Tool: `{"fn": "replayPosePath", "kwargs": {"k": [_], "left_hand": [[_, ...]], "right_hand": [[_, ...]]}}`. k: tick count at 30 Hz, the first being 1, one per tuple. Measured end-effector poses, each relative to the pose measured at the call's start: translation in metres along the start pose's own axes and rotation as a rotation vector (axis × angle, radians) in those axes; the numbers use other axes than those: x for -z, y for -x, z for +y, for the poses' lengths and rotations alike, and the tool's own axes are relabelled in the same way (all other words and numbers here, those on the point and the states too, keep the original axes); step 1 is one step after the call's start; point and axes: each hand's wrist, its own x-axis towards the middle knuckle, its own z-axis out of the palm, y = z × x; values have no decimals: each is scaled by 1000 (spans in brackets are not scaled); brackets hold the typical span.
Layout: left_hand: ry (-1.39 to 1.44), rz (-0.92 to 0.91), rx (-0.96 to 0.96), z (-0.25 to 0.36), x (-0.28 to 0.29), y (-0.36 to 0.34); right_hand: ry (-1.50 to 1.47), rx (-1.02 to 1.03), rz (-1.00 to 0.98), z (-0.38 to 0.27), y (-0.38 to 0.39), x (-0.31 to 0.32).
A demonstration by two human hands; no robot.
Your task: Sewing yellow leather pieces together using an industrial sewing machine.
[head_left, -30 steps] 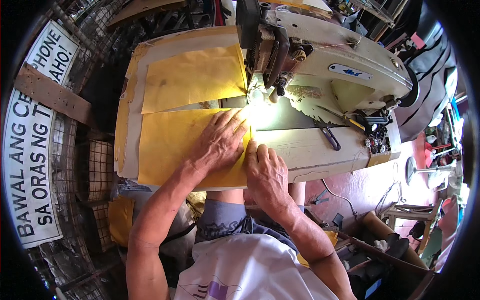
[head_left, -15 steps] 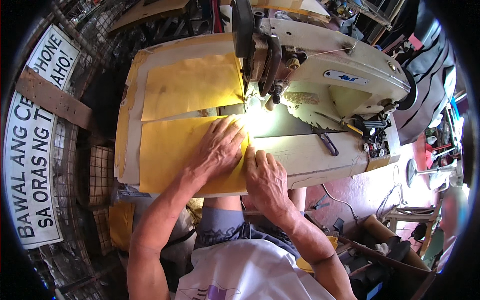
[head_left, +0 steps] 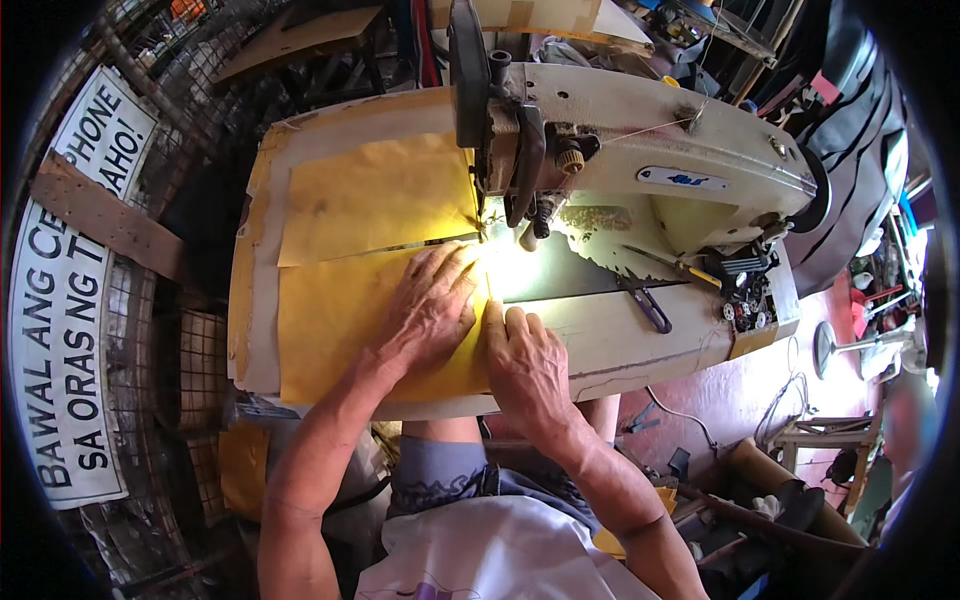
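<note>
My left hand [head_left: 430, 310] lies over the nearer yellow sheet [head_left: 330, 330], fingers resting on it just short of the lit needle area [head_left: 505, 260]. My right hand [head_left: 525, 365] is at that sheet's right edge, fingers curled on it, the index finger pointing along the edge; its thumb is hidden. A second yellow sheet [head_left: 360, 195] lies beyond, its near edge beside the first, a narrow dark gap between. Both are on the pale board left of a sewing machine [head_left: 730, 170]; glare hides detail under the presser foot.
Dark snips [head_left: 645, 305], a yellow-handled tool [head_left: 705, 275] and several bobbins [head_left: 745, 312] sit on the machine table's right. A wire-mesh wall [head_left: 200, 350] with sign boards stands left. A stand fan [head_left: 850, 340], cable and rolled materials are on the right.
Both yellow sheets and my hands have slid a little away from me past the needle. The whole view has shifted, with the machine lower in the picture.
</note>
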Motion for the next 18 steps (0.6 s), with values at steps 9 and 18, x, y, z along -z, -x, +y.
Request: {"fn": "replayPosePath", "kwargs": {"k": [9,18], "left_hand": [[9,-8,13,-4,-3,1],[63,-12,13,-14,1,-10]], "right_hand": [[-9,-14,-7,1,0,-2],[16,10,49,4,-13,-10]]}}
